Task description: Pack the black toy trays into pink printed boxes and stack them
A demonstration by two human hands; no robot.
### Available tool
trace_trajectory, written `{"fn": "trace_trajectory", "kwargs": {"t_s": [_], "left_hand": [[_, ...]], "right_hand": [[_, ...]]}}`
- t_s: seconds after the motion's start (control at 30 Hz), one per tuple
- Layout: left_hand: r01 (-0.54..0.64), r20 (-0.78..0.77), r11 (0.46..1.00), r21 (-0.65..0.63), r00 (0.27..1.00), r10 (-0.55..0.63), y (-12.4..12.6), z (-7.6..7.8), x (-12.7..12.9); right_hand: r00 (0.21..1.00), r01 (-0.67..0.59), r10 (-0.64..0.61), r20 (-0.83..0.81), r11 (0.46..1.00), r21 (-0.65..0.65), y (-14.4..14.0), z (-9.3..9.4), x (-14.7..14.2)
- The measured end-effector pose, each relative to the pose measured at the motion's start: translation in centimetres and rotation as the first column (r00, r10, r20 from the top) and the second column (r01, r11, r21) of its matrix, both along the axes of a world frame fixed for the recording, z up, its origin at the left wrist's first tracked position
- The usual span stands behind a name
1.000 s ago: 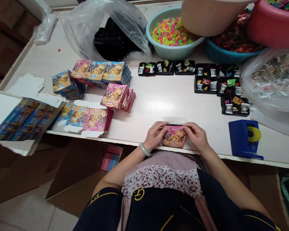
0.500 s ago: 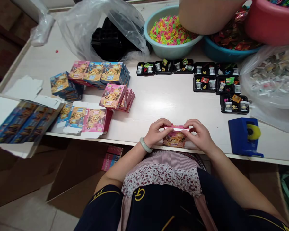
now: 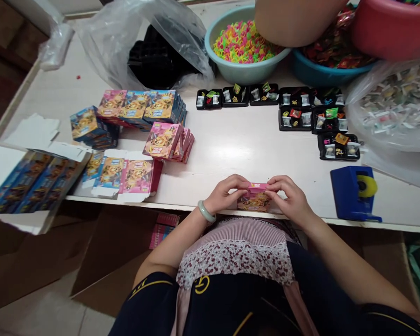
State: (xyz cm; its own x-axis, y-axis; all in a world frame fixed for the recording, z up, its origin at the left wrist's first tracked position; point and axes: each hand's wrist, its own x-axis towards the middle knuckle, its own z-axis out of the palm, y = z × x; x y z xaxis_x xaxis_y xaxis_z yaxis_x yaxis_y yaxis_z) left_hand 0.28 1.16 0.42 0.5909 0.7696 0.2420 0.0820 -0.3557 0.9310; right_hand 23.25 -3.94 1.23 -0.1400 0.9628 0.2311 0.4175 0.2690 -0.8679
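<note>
A small pink printed carton (image 3: 254,200) stands at the table's front edge, right before my body. My left hand (image 3: 228,191) pinches its upper left corner, thumb and fingers closed there. At the upper right corner, my right hand (image 3: 288,196) grips the same carton between thumb and fingers. Its narrow pink top panel lies closed between my fingertips. Left of my hands, a pile of pink cartons (image 3: 163,140) leans on the table. Flat, unfolded-looking cartons (image 3: 137,176) with white flaps lie further left along the edge.
A blue tape dispenser (image 3: 352,193) sits at right. Black trays (image 3: 339,147) of wrapped candies and small toys line the back, behind them a basin (image 3: 213,51) of colourful rings and a clear bag (image 3: 388,102) of packets. Blue cartons (image 3: 163,105) are stacked at left.
The white flap edge that showed on top of the carton is tucked away, and a pink top panel shows instead. My fingers have moved slightly outward to its corners.
</note>
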Motion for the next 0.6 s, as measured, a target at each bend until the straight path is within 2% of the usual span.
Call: {"fn": "trace_trajectory", "kwargs": {"t_s": [0.07,0.13,0.17,0.23,0.27,0.33,0.37,0.4,0.43,0.5,0.6], "left_hand": [[-0.054,0.001,0.991,-0.118,0.999,0.055,0.0,-0.1,0.3],[-0.132,-0.017,0.979,-0.157,0.991,0.131,0.1,-0.2,0.8],[-0.186,-0.017,0.974,-0.132,0.982,0.186,0.3,-0.3,1.2],[-0.307,0.015,0.951,-0.048,0.951,0.308,0.6,-0.5,2.3],[-0.357,0.038,0.934,-0.013,0.933,0.357,0.8,-0.7,2.9],[-0.401,0.062,0.916,0.024,0.915,0.399,1.0,-1.0,4.0],[-0.396,0.057,0.917,0.036,0.917,0.394,1.1,-1.1,4.6],[-0.381,0.044,0.924,0.045,0.924,0.379,1.0,-1.2,5.0],[-0.364,0.029,0.930,0.054,0.931,0.363,1.0,-1.2,5.3],[-0.340,0.007,0.937,0.075,0.940,0.340,0.8,-1.2,5.6],[-0.325,-0.016,0.939,0.110,0.944,0.328,0.6,-1.0,5.5]], "right_hand": [[0.998,0.005,-0.008,-0.060,0.999,-0.047,-0.2,-0.1,0.1],[0.991,0.026,-0.041,-0.128,0.992,-0.121,-0.8,0.0,1.6],[0.988,0.080,-0.097,-0.119,0.987,-0.142,-1.4,0.1,3.1],[0.950,0.311,-0.308,0.043,0.944,-0.112,-3.2,0.4,6.9],[0.883,0.450,-0.434,0.180,0.891,-0.061,-4.4,0.5,9.0],[0.665,0.649,-0.597,0.449,0.759,0.049,-6.9,0.9,12.9],[0.565,0.699,-0.615,0.550,0.711,0.077,-8.0,0.9,14.4],[0.498,0.728,-0.603,0.623,0.681,0.077,-8.9,0.9,15.6],[0.468,0.744,-0.580,0.667,0.665,0.057,-9.5,0.7,16.5],[0.487,0.761,-0.560,0.670,0.648,-0.012,-10.2,0.2,17.4],[0.585,0.771,-0.618,0.525,0.624,-0.125,-10.1,-0.7,17.8]]}}
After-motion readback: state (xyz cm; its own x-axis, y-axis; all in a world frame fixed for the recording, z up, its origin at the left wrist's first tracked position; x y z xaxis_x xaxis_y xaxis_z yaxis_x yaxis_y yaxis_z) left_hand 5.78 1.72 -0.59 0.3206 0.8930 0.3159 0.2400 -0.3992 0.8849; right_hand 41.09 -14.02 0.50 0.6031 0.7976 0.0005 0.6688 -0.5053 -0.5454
